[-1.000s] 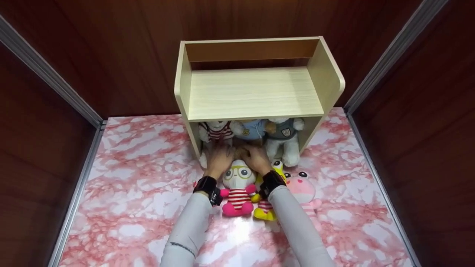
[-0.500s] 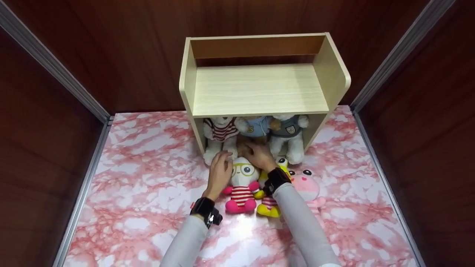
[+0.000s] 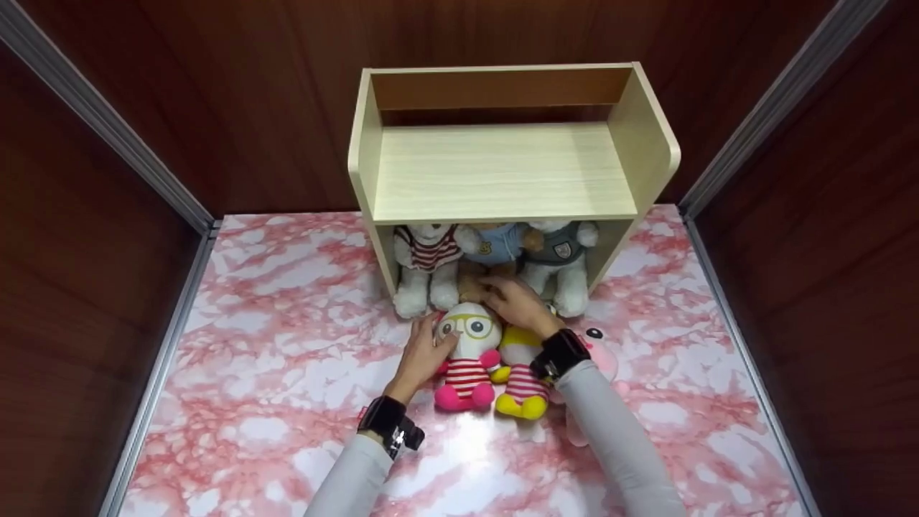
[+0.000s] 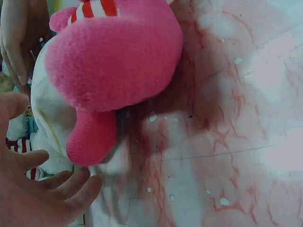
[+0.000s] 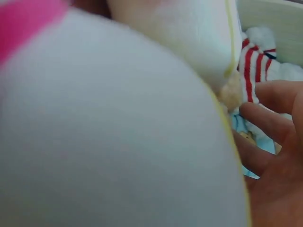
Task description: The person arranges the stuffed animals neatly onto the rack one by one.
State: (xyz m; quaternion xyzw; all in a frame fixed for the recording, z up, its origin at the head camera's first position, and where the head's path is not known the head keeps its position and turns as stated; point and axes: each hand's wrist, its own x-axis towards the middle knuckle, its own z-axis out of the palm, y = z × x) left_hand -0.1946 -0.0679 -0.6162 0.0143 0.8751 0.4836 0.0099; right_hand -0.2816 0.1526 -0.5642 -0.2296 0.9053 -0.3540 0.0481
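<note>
A plush doll with a white head, yellow glasses and pink feet [image 3: 467, 372] sits in front of the shelf. My left hand [image 3: 420, 355] is at the left side of its head, thumb over the face, fingers spread and loosely bent in the left wrist view. Above the head, my right hand [image 3: 518, 303] reaches across with relaxed fingers near the foot of a brown teddy bear in a blue hoodie [image 3: 497, 244]. Beneath my right wrist is a yellow plush doll in a striped shirt [image 3: 526, 380]. A pink plush doll [image 3: 602, 359] is partly hidden by my right forearm.
A pale wooden shelf unit [image 3: 502, 172] stands at the back wall. In its lower compartment, a white bear in a striped top [image 3: 434, 255] and a white bear in a grey vest [image 3: 563, 251] flank the brown one. Dark walls enclose the marbled pink-white surface [image 3: 273, 345].
Both hands were together above the white-headed doll. My left hand drew back and came down to the side of its head; my right hand shifted slightly right, uncovering more of the yellow doll.
</note>
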